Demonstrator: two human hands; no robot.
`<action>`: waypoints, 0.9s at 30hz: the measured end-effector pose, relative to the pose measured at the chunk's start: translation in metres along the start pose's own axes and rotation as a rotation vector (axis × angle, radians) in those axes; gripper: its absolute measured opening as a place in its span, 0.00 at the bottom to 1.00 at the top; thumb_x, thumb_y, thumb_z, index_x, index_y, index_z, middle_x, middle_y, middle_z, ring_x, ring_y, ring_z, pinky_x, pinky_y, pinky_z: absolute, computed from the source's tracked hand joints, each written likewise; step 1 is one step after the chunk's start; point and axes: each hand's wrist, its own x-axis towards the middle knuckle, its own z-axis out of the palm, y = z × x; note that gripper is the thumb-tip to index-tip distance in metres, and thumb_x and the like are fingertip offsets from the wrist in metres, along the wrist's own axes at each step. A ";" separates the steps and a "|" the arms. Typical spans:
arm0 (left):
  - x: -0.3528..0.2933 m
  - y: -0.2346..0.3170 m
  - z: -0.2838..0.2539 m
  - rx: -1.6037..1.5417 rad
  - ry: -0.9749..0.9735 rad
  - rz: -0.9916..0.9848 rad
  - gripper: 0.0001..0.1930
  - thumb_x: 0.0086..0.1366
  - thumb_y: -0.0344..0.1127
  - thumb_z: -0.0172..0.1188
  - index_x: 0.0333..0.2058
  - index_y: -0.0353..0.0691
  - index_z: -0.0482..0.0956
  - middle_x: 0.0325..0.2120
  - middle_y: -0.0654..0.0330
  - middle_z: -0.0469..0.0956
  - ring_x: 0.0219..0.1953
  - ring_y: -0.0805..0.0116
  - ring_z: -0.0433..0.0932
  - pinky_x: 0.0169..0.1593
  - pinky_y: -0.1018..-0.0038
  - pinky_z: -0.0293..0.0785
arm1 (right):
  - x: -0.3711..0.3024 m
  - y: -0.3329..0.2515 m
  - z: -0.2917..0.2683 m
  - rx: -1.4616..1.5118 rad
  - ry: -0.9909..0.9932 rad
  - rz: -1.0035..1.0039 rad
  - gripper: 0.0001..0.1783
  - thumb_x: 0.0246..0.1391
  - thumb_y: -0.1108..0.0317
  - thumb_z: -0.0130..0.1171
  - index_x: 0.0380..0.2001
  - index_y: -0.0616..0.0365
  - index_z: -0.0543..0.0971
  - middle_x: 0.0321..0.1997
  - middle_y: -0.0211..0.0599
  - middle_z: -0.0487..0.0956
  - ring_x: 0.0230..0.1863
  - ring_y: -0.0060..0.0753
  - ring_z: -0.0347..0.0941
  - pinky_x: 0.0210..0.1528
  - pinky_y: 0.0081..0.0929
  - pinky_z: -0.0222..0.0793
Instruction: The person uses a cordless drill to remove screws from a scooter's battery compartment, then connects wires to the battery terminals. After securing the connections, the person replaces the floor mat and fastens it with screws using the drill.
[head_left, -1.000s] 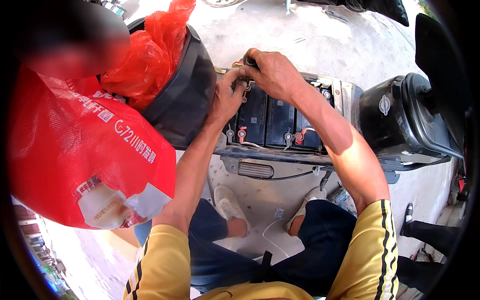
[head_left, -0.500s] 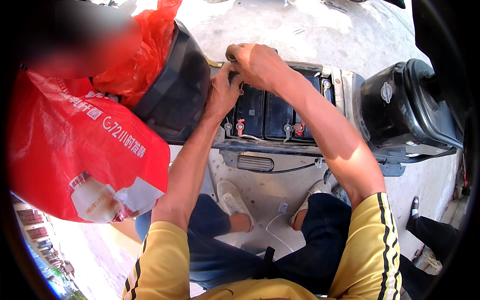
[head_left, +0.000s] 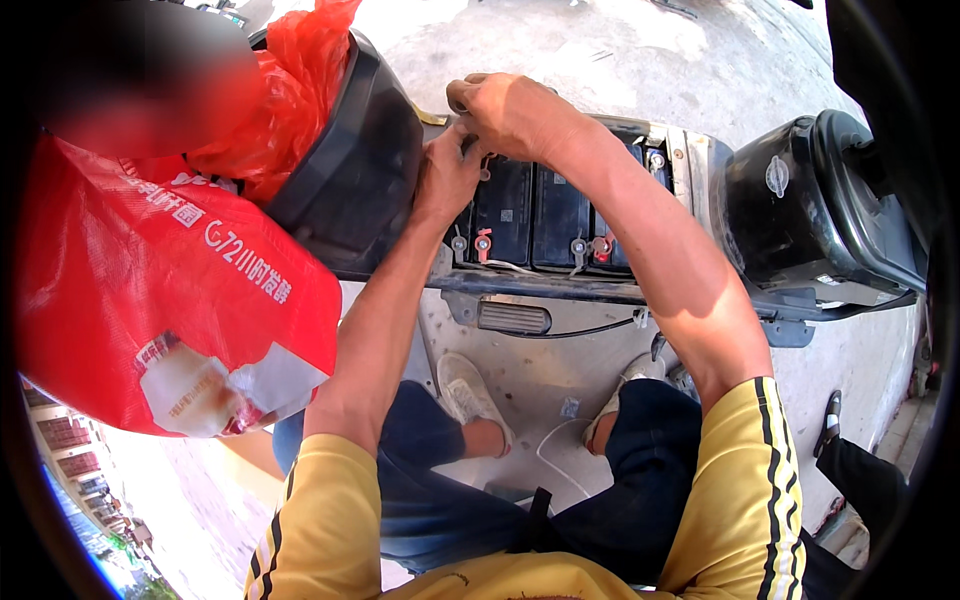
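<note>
Black batteries (head_left: 562, 222) sit side by side in the open battery bay of a scooter. Bolted terminals with grey and red lugs (head_left: 483, 245) show along their near edge. At the bay's far left corner, my left hand (head_left: 449, 172) is closed, thumb and fingers bent together near a terminal. Just beyond it is my right hand (head_left: 515, 115), its fingers curled inward and almost meeting the left ones. Whatever the fingertips hold is hidden by the hands. My right forearm crosses over the batteries on the right side.
A black bin-like box (head_left: 365, 160) with red plastic stands left of the bay. In front of it hangs a large red bag (head_left: 170, 290). To the right is a black lidded case (head_left: 785, 205). Below the bay is a footrest (head_left: 514, 318); another person's leg (head_left: 865, 470) shows at right.
My right hand has shifted very slightly up and away, its fingers still curled. The left hand stays at the same corner, and the whole view has moved a little.
</note>
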 end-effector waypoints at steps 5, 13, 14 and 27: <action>0.001 0.001 0.001 0.000 -0.008 -0.003 0.11 0.70 0.31 0.68 0.46 0.31 0.83 0.38 0.48 0.89 0.42 0.64 0.88 0.46 0.64 0.80 | 0.004 -0.009 -0.009 -0.133 -0.048 0.184 0.19 0.64 0.55 0.64 0.43 0.61 0.80 0.43 0.52 0.86 0.47 0.60 0.84 0.46 0.50 0.82; 0.003 -0.005 0.002 -0.063 -0.037 0.001 0.10 0.69 0.31 0.69 0.44 0.30 0.85 0.37 0.49 0.89 0.41 0.63 0.88 0.46 0.63 0.80 | 0.003 0.017 0.009 0.033 0.085 -0.087 0.20 0.63 0.49 0.65 0.44 0.56 0.83 0.37 0.50 0.87 0.44 0.59 0.85 0.47 0.48 0.83; 0.003 -0.010 0.001 -0.059 -0.036 -0.011 0.10 0.69 0.31 0.69 0.43 0.30 0.86 0.37 0.49 0.89 0.41 0.62 0.88 0.45 0.63 0.80 | 0.005 0.010 0.002 -0.009 0.007 -0.003 0.20 0.63 0.49 0.65 0.45 0.56 0.82 0.39 0.49 0.87 0.45 0.59 0.85 0.47 0.48 0.82; 0.001 -0.007 0.002 -0.078 0.016 0.079 0.12 0.68 0.32 0.69 0.46 0.29 0.84 0.36 0.44 0.88 0.43 0.53 0.89 0.46 0.60 0.80 | 0.003 -0.001 -0.012 -0.100 -0.002 -0.025 0.19 0.57 0.55 0.69 0.41 0.61 0.82 0.33 0.52 0.86 0.40 0.60 0.86 0.43 0.48 0.83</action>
